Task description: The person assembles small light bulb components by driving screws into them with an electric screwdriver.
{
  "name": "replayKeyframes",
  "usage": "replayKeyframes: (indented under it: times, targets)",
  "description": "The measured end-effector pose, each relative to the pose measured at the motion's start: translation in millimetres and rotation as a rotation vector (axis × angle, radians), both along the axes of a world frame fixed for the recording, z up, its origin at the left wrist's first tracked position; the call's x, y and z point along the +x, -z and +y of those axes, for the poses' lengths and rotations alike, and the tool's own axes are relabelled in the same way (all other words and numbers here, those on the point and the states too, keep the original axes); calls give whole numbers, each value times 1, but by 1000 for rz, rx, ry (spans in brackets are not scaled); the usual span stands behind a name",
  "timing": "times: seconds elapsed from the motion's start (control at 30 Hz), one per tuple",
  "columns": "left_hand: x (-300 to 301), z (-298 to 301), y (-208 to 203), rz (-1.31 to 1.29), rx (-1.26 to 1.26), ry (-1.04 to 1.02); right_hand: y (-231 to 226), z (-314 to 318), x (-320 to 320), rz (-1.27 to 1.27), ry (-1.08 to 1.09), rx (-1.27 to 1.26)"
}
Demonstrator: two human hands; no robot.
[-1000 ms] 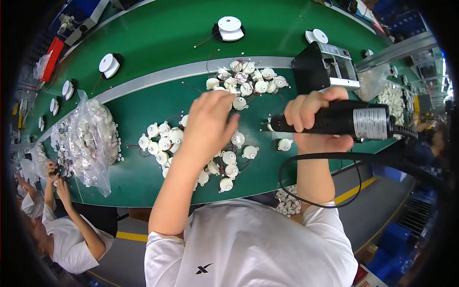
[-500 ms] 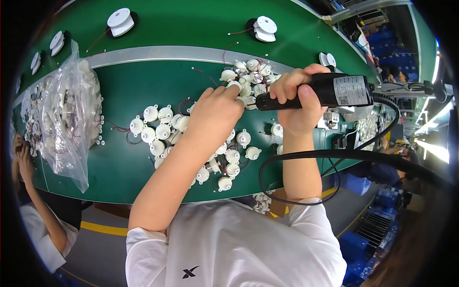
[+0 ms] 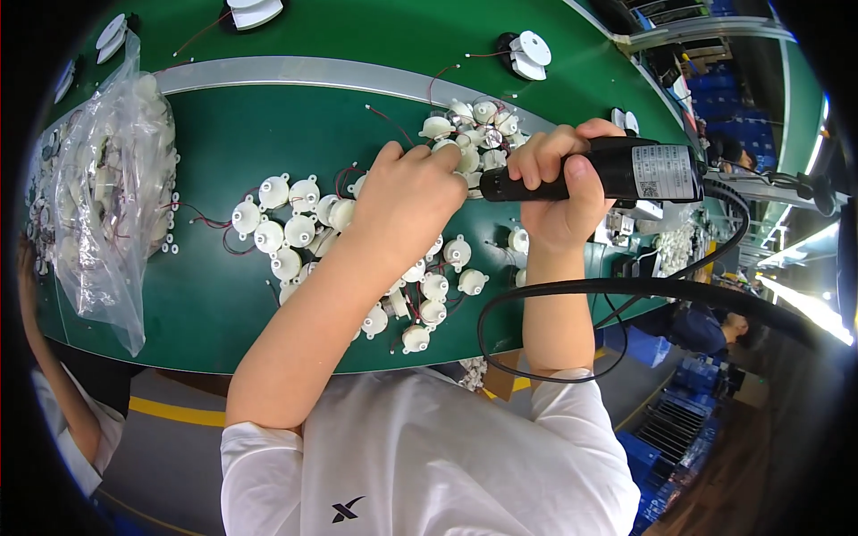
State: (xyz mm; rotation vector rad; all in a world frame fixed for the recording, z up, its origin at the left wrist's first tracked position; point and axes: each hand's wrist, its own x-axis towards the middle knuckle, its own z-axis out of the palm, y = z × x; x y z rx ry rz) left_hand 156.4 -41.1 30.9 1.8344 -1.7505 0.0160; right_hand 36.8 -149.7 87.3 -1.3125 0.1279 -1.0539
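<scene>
My right hand (image 3: 561, 183) is wrapped round a black electric screwdriver (image 3: 612, 173) with a pale label and a black cable. The tool lies nearly level, its nose pointing left toward my left hand (image 3: 413, 195). The fingers of my left hand are curled closed on a small white round motor (image 3: 473, 180), mostly hidden behind them; the screwdriver's nose meets it. Just beyond both hands is a heap of similar white motors (image 3: 492, 137) with red and black wires. More white motors (image 3: 298, 231) lie around and under my left forearm.
A clear plastic bag (image 3: 112, 205) full of white parts stands at the left, near another person's arm (image 3: 67, 384). Behind a metal rail (image 3: 295, 71), white spool-shaped units (image 3: 534, 55) sit on a green surface. The screwdriver's cable (image 3: 661, 288) loops over my right forearm.
The view has tilted and shifted slightly. The spool-shaped units behind the rail have shifted right. Both hands keep nearly the same pose, the screwdriver's nose still at the left fingers.
</scene>
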Motion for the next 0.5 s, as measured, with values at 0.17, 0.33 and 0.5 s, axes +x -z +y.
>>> replayKeyframes:
  times: [0.17, 0.33, 0.5]
  targets:
    - [1, -2, 1, 37, 16, 16, -1, 5, 1, 7, 0, 24]
    - [4, -4, 2, 63, 71, 49, -1, 3, 1, 12, -10, 20]
    - [2, -3, 0, 33, 65, 62, -4, 7, -1, 123, 41, -77]
